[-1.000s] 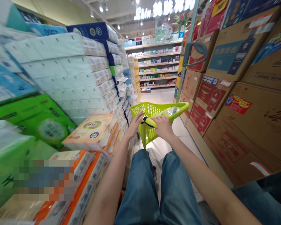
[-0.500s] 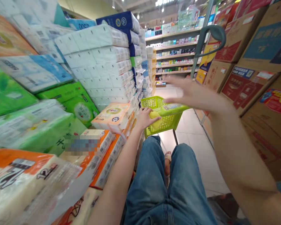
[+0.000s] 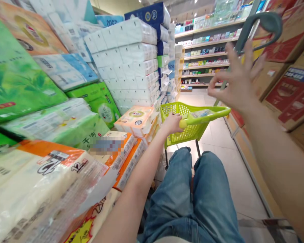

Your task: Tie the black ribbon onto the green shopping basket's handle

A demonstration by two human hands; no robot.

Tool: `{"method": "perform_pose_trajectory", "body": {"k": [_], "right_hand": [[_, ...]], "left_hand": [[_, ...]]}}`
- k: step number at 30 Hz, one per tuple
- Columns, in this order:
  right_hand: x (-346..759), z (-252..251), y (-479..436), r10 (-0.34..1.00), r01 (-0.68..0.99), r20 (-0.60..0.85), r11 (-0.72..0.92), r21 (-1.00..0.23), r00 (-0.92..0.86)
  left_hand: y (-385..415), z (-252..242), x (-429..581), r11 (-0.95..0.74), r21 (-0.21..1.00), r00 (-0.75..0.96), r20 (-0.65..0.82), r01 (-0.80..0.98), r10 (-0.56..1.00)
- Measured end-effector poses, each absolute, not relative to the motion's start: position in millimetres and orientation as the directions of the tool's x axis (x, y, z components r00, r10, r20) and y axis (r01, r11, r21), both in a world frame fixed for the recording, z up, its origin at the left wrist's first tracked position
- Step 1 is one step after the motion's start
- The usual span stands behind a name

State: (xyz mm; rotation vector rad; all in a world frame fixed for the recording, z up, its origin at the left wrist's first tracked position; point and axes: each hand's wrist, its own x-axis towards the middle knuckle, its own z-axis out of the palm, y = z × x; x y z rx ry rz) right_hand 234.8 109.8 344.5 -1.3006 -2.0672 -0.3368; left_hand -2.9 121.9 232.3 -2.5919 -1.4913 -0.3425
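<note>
My left hand [image 3: 174, 123] is closed on the near left end of the handle bar of a lime-green shopping cart [image 3: 187, 139]. A rounded yellow piece [image 3: 182, 124] shows beside its fingers; I cannot tell whether it belongs to the cart. Raised in the air to the right, my right hand [image 3: 239, 79] has three fingers spread, with thumb and forefinger curved together and nothing visible between them. Behind it stands a grey loop-shaped handle [image 3: 245, 32] on a pole; whether the fingers touch it is unclear. A clear label panel [image 3: 201, 113] lies on the cart's handle bar.
Stacked tissue packs [image 3: 126, 47] line the left side, with an orange-topped pack [image 3: 136, 116] near my left forearm. Cardboard cartons [image 3: 291, 98] are piled on the right. Shelves of small goods [image 3: 205, 54] stand beyond the tiled aisle floor [image 3: 240, 162].
My right hand has risen to the right, away from over the cart's handle, and its thumb and forefinger have curved together. My left hand stays on the cart. The view has shifted left.
</note>
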Motion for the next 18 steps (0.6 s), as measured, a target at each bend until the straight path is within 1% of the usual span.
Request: {"method": "perform_pose_trajectory", "body": {"k": [1,2,3,4,6,8,9,10,12,15,16,18], "right_hand": [[235,334,118,0.638,0.882,0.719,0.466,-0.073,-0.278],[237,318,128,0.667,0.882,0.690,0.463,-0.086,-0.283],[241,298,137,0.743,0.887,0.615,0.438,-0.144,-0.266],[247,276,145,0.788,0.890,0.553,0.424,-0.168,-0.271],[261,233,155,0.833,0.898,0.492,0.392,-0.201,-0.254],[273,202,157,0.844,0.886,0.506,0.363,-0.290,-0.180],[277,192,154,0.834,0.879,0.530,0.361,-0.311,-0.155],[279,185,150,0.821,0.873,0.556,0.362,-0.327,-0.132],[282,179,139,0.790,0.867,0.604,0.371,-0.333,-0.105],[284,180,125,0.755,0.856,0.651,0.384,-0.346,-0.076],[286,181,122,0.748,0.850,0.661,0.388,-0.355,-0.065],[291,182,116,0.737,0.835,0.675,0.395,-0.382,-0.041]], "left_hand": [[121,233,-3,-0.512,-0.002,0.495,0.264,0.859,0.828],[119,234,-4,-0.521,-0.003,0.502,0.268,0.854,0.822],[117,234,-4,-0.527,-0.001,0.507,0.275,0.850,0.817],[115,234,-5,-0.532,0.000,0.510,0.283,0.847,0.812],[108,235,-5,-0.541,0.002,0.516,0.297,0.841,0.803],[98,235,-5,-0.559,0.006,0.531,0.304,0.829,0.791],[93,235,-5,-0.573,0.012,0.542,0.312,0.819,0.781],[88,235,-5,-0.591,0.056,0.543,0.334,0.805,0.770],[77,234,-4,-0.610,0.184,0.517,0.378,0.771,0.768],[63,231,-3,-0.658,0.383,0.472,0.476,0.648,0.742],[58,230,-2,-0.674,0.430,0.459,0.505,0.601,0.731],[49,226,0,-0.707,0.466,0.452,0.550,0.532,0.702]]}}
